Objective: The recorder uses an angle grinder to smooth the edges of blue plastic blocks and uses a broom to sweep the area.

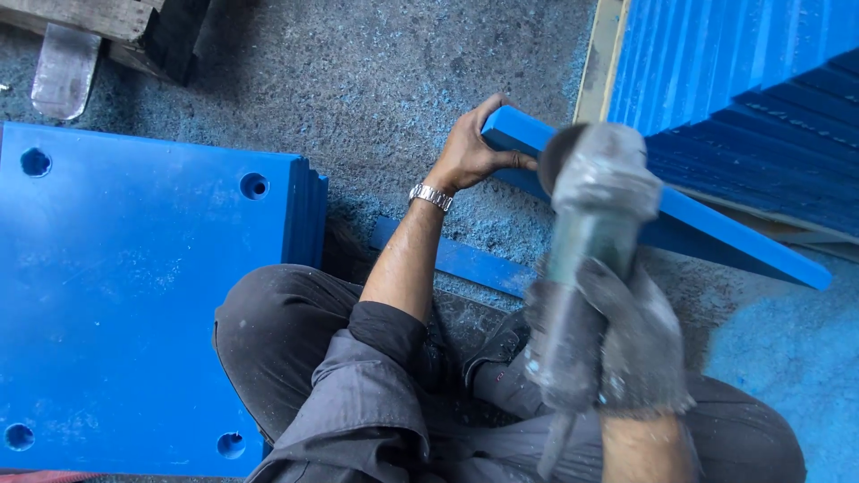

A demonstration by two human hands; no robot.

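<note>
Fingers (501, 161) of the bare left hand (470, 152) were clamped over the far-left end of the blue plastic strip (716, 228), apparently for steadiness, while the grinder (591, 233) was gripped by the gloved right hand (640, 344).

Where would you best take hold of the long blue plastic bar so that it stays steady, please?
Probably at its near upper end, from above and the left, where the left hand already clamps the blue bar. It lies tilted, and the grinder in the gloved right hand covers its middle.
</note>
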